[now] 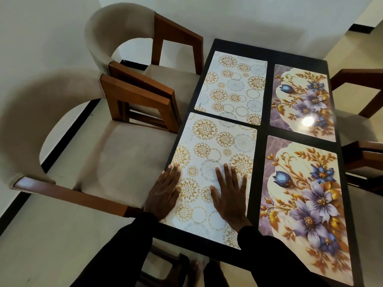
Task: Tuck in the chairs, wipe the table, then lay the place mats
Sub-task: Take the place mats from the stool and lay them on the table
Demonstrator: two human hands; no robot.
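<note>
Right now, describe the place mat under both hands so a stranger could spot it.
Start at the dark table with four place mats. Take the column beside the beige chairs, nearer mat: white with gold circles. Unlike its far twin and the purple-flower mats, the left hand and right hand rest on it.

My left sleeve and right sleeve are long and black, ending at the wrists, low in the frame; my foot beneath them is bare.

Four place mats lie on the table, chairs left.
</note>
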